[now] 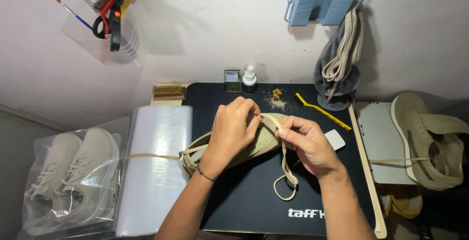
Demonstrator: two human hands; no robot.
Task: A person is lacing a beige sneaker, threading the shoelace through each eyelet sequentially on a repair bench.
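Under my left hand (233, 125) lies the olive shoe (254, 144) on the black mat (244, 196); its grip pinches the tan lace (286, 171) at the eyelets, while my right hand (305, 142), just beside, closes its grip on the same lace.

Two bare hands are in view, the left hand (233, 128) and the right hand (307, 144), over one olive shoe (249, 148) threaded with one tan lace (286, 179) on one black mat (254, 196). One matching loose shoe (430, 142) lies at the right, and one bagged pair of pale sneakers (73, 171) at the left. There are also one roll of clear plastic (154, 171), one wire brush (168, 92), one small green box (232, 80), one spray bottle (249, 79), one yellow toothbrush (322, 111) and one blue wall holder (322, 0).
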